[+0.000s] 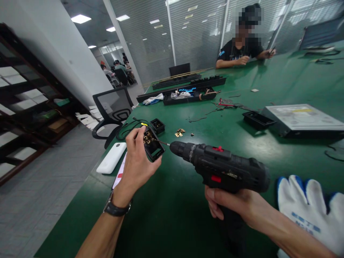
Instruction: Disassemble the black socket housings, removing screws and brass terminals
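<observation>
My left hand is closed around a small black plastic housing with brass parts inside, tilted above the table. Wrapped about its grip, my right hand holds a black cordless drill with red switches. The drill's long thin bit points left and reaches the housing; whether its tip touches a screw I cannot make out. Just behind the housing sits another black box. Small brass pieces lie in a little pile on the green table beyond the drill's chuck.
A white power bank and a phone lie left of my left hand. White-and-blue gloves are at the right. Farther back are a disc drive, a black tray and a tool tray. A person sits across the table.
</observation>
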`<state>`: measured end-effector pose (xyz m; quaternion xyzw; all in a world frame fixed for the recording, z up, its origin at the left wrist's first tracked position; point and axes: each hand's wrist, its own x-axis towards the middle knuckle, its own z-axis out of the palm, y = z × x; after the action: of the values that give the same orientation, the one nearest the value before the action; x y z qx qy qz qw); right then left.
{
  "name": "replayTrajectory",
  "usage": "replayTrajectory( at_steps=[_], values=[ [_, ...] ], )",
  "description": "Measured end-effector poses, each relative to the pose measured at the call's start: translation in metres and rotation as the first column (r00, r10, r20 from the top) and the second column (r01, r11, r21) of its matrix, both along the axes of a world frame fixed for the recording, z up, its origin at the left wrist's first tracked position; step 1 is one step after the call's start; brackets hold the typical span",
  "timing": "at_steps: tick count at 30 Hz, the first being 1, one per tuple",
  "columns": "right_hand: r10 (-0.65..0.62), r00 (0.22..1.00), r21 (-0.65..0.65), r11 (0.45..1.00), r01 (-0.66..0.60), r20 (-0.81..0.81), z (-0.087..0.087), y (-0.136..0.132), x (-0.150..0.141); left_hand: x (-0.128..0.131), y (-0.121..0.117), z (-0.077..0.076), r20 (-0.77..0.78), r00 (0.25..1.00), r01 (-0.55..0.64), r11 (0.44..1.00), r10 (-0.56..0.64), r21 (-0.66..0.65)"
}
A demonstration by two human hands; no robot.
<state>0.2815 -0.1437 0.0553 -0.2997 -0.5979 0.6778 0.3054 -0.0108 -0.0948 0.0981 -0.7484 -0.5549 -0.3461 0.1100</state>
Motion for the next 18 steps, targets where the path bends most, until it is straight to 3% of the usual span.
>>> replayTrajectory(
  at_steps=[12,18],
  values=[
    [-0.009,0.998,-0.016,1.0,0.01,0.06,0.006,-0.001,-0.002,0.004,-0.001,-0.003,-0.039,0.999,0.007,1.0,-0.006,0.018],
    [-0.024,0.987,-0.022,0.999,0.028,0.158,0.017,-0.003,-0.002,0.002,0.003,-0.009,-0.096,0.995,0.027,0.999,-0.023,0.041]
  ],
)
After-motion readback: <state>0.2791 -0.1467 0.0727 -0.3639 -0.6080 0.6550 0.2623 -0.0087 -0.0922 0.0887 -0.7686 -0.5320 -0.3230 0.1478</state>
